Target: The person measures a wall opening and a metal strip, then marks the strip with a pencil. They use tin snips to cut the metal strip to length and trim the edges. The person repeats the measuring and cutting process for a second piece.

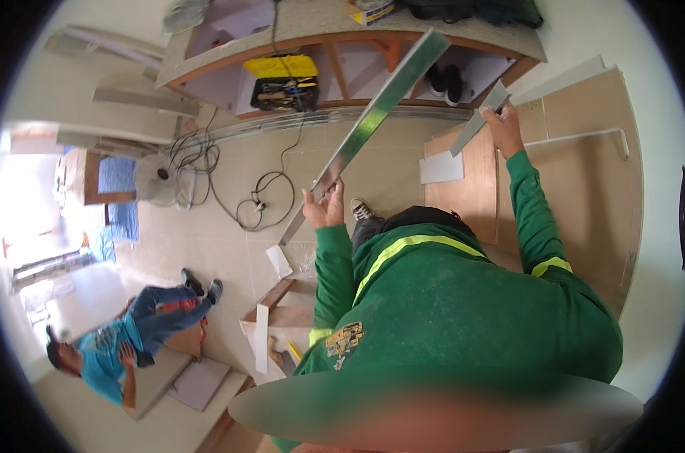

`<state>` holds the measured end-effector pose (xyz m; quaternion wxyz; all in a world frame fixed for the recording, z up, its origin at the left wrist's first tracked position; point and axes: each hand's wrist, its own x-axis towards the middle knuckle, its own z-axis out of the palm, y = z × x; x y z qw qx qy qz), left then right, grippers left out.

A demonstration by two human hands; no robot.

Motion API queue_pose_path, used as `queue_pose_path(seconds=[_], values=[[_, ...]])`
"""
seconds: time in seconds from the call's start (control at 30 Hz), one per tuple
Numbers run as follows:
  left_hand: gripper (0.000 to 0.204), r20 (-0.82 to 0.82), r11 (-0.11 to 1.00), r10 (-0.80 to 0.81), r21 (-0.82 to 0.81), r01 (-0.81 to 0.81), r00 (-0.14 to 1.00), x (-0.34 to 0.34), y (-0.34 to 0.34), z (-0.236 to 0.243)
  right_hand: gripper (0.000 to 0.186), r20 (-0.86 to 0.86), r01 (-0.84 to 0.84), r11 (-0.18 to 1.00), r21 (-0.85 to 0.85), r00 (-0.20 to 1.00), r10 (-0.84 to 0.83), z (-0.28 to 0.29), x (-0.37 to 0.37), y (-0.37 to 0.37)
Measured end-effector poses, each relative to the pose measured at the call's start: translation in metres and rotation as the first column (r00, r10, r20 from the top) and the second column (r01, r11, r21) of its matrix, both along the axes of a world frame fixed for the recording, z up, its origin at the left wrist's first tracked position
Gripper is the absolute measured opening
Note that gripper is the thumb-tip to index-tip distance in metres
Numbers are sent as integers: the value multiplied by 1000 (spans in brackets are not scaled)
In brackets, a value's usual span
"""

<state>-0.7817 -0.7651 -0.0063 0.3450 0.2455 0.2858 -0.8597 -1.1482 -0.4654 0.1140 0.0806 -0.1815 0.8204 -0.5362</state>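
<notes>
My left hand (326,205) is closed around the lower part of a long, shiny metal channel (384,102). The channel slants up and to the right, its far end crossing the front of a wooden cabinet. Off to the right, my right hand (504,130) grips a shorter flat-sided metal strip (474,130), which tilts down to the left above a wooden board (474,189). A small white piece (442,167) lies on that board. The two metal pieces are apart from each other.
A cabinet (333,72) ahead holds a yellow and black toolbox (283,84) and shoes. Black cables (270,204) lie looped on the tiled floor. Cardboard (576,177) covers the right side. A wooden stool (282,313) stands lower left; beyond it, a person (108,347) sits.
</notes>
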Motion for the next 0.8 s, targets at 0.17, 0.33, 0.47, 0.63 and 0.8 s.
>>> queue_pose_path(seconds=[0.17,0.33,0.47,0.63,0.8], values=[[34,343,940,-339,94,327,876,-108,-65,-149,31,-53,134,984,121,990,-128,-2,20,49],[24,462,876,-482,223,428,745,-189,-53,-214,30,100,348,916,199,923,-372,-21,47,106],[26,395,694,-710,252,675,583,-279,-10,-196,22,70,387,869,308,902,-426,-23,63,148],[35,264,620,-777,166,767,571,-397,64,-177,29,177,471,851,232,840,-513,-22,85,177],[23,226,480,-858,32,877,461,-520,130,-162,36,178,650,749,129,727,-663,-25,115,183]])
